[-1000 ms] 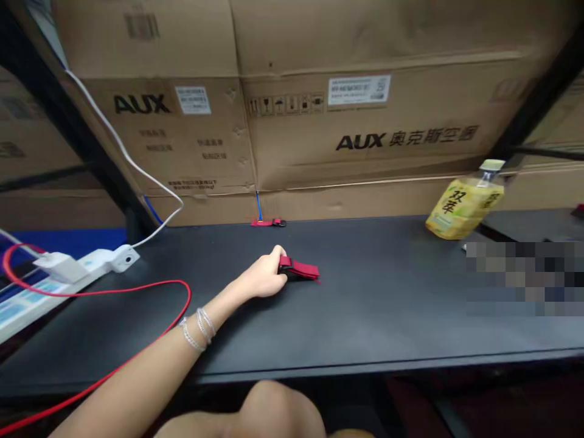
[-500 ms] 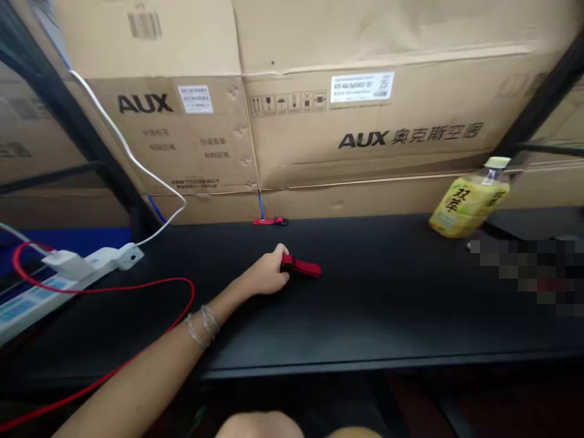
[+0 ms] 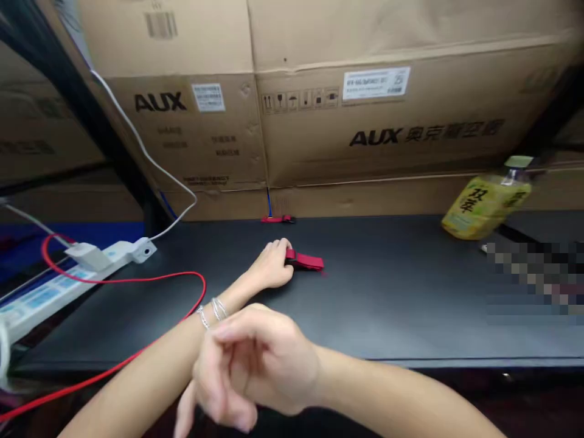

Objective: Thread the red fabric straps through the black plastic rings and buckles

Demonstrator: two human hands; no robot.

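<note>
My left hand (image 3: pixel 272 266) is closed around one end of a red strap (image 3: pixel 310 262) with a black buckle, low over the black tabletop. The strap's other end sticks out to the right of my fingers. Nearer to me, my right hand (image 3: pixel 260 359) is raised in front of my left forearm, palm turned toward me. Its fingers are loosely curled and apart, with nothing seen in them. Behind my left hand, a second red strap (image 3: pixel 274 219) with a black buckle lies against the cardboard.
A white power strip (image 3: pixel 50 292) with a plug lies at the left, and a red cable (image 3: pixel 150 279) loops across the tabletop (image 3: pixel 387 304). Cardboard boxes (image 3: pixel 310 146) line the back. A yellow drink bottle (image 3: pixel 483 207) stands tilted-looking at the right.
My right hand has come into view in the foreground. My left hand keeps its hold on the strap. The whole view has shifted slightly.
</note>
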